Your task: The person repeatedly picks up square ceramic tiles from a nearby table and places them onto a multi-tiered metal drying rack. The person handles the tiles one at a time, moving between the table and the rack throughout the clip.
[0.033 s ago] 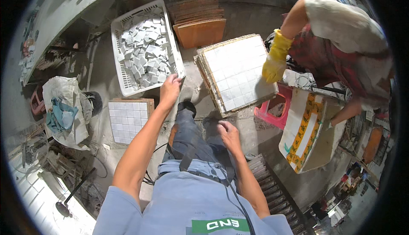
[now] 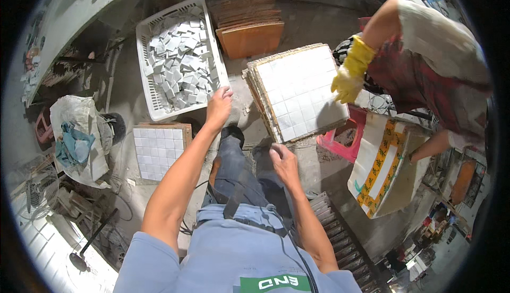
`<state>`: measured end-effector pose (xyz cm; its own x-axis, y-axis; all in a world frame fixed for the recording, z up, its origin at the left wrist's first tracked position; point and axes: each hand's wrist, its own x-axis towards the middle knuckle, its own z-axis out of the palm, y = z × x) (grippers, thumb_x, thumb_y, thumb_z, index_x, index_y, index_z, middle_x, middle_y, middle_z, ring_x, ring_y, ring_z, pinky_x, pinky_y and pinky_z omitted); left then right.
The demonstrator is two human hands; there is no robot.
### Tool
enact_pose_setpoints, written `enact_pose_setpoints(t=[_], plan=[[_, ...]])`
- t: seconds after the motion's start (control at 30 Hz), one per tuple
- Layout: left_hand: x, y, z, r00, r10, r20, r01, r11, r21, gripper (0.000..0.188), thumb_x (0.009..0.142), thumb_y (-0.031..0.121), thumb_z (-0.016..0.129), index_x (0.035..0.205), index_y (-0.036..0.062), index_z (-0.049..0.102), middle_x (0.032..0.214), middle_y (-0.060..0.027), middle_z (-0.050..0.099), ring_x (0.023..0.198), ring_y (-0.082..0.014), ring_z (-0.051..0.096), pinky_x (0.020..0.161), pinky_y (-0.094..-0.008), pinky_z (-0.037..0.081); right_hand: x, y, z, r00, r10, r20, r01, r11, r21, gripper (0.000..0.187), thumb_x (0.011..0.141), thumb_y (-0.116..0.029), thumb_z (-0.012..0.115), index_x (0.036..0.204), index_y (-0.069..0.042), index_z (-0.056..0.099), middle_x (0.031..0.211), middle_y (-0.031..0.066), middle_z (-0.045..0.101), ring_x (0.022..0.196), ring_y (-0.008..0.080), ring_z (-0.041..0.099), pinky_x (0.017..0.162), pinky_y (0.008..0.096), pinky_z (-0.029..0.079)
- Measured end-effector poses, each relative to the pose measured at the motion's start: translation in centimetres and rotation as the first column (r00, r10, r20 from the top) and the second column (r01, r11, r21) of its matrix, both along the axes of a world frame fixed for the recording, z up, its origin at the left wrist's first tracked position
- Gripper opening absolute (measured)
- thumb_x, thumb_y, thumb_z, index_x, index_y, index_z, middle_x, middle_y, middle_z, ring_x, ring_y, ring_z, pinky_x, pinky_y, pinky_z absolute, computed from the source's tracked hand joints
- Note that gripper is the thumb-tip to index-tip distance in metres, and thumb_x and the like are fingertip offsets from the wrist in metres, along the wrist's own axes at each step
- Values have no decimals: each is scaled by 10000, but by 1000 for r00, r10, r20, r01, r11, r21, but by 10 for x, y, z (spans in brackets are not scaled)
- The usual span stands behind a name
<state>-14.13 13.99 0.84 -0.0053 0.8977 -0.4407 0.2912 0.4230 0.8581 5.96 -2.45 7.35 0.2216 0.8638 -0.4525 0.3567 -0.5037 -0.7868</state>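
Head view, and a co-worker (image 2: 435,35) fills the space well to the right of both sets of fingers, leaning in. Next, the white basket (image 2: 144,75), its near right corner right at the left fingers! Ahead of the right fingers stands the stack of tiled boards (image 2: 297,91), its near corner just beyond the thumb. Off to their right, a tilted white carton (image 2: 372,165) with yellow tape. Beyond both hands, the orange-brown boards (image 2: 254,41); left of the left fingers and nearer the body, a tiled board (image 2: 158,152). A red stool (image 2: 359,126) sits between the right fingers and the carton. Yellow glove (image 2: 355,67) now, at the stack's far right side. Left hand (image 2: 219,108): fingers bent, grip on the rim impossible to tell. Right hand (image 2: 286,164): fingers loosely curled, contact hard to tell. Smallest, the loose tile pieces (image 2: 183,62), heaped in the basket past the left fingers.
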Motion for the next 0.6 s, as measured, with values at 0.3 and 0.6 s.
enact_pose_setpoints(t=[0.3, 0.6], plan=[[59, 76, -67, 987, 89, -134, -111, 980, -165, 486, 762, 332, 564, 1145, 37, 518, 1009, -173, 608, 945, -321, 575, 828, -370, 438, -25, 195, -60, 834, 180, 521, -376, 877, 299, 399, 729, -64, 634, 1101, 9, 508, 1116, 189, 513, 1056, 341, 469, 915, 389, 378], [78, 94, -108, 981, 193, -11, -189, 949, -252, 339, 772, 317, 604, 848, -13, 591, 824, -145, 624, 759, -193, 573, 680, -327, 445, -14, 258, -117, 642, 339, 688, -645, 723, 246, 339, 686, -54, 622, 1004, 6, 524, 1015, 153, 520, 955, 330, 475, 838, 390, 397]])
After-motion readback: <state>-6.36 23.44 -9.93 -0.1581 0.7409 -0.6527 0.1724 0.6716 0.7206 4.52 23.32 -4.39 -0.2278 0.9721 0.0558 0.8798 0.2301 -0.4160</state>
